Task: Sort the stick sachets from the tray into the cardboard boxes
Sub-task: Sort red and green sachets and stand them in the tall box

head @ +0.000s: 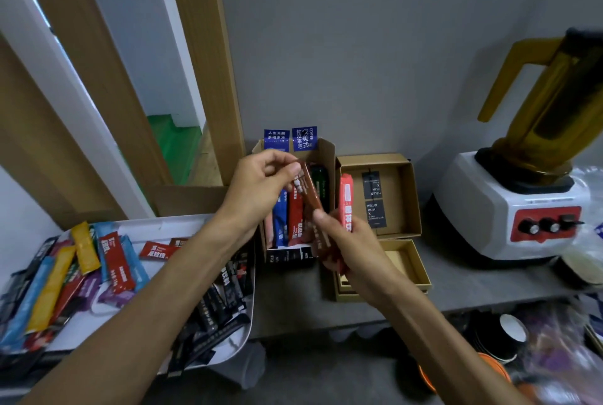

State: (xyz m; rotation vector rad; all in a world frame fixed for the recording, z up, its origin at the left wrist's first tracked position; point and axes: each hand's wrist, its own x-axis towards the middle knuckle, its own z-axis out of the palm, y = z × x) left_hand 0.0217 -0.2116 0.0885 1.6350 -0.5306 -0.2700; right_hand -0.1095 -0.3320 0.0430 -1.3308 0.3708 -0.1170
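Since brown sachet (310, 192) likely goes among upright sachets (295, 218), left hand (257, 186) pinches top end, right hand (349, 248) grips bottom, aiming it over open box (326, 150); tray (169, 227) at left holds rest.

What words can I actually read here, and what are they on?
"HELLO" and "X": dark card in the right cardboard box.
"COFFEE": blue sachet upright in the left cardboard box.
Chinese print on the sachets in the tray and on the brown sachet that left hand and right hand hold: too blurred to read.
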